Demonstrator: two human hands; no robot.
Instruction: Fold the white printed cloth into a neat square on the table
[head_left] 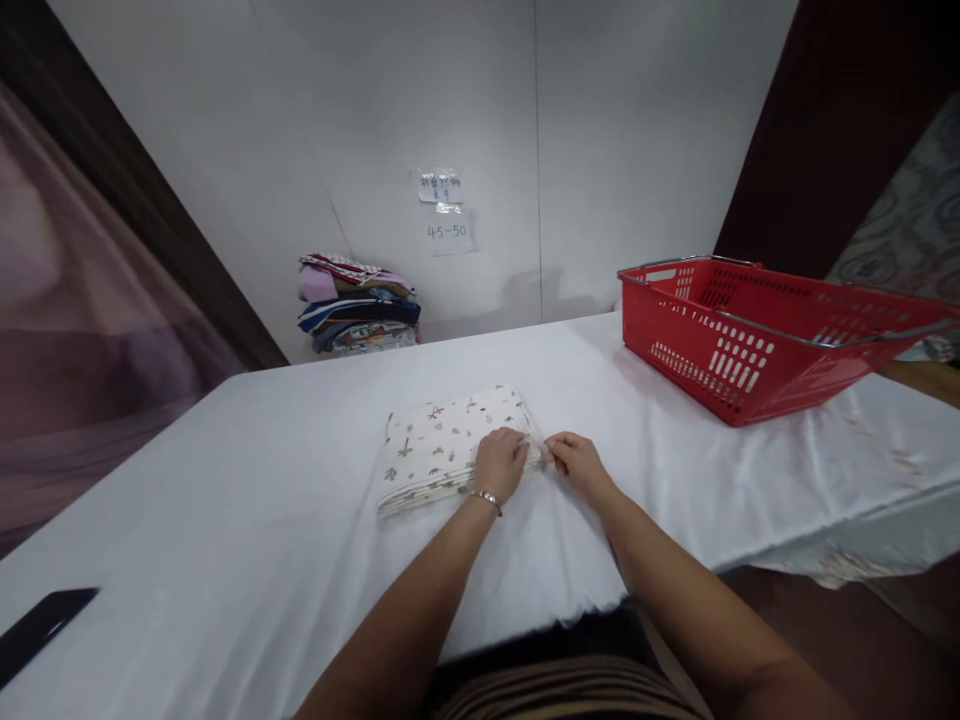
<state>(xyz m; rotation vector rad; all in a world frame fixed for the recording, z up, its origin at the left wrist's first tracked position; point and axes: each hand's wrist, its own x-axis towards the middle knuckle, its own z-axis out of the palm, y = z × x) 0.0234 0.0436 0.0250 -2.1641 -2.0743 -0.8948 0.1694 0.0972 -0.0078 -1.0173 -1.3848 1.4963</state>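
A folded white cloth [439,437] with a small leaf and flower print lies flat on the white-covered table. My left hand [501,462], with a silver bracelet at the wrist, rests at the cloth's near right part, its fingers closed on the edge there. Just to the right, my right hand [577,462] has thumb and fingers pinched on a thin pale bit at the cloth's right corner. Whether that bit is fabric or clear wrapping is too small to tell. My left fingertips are partly hidden behind the hand.
A red plastic basket [694,345] with metal handles stands at the right on the white tablecloth [300,470]. Several folded garments [360,305] are stacked by the wall at the back. A black flat object [45,625] lies at the left front. Paper signs [450,232] hang on the wall.
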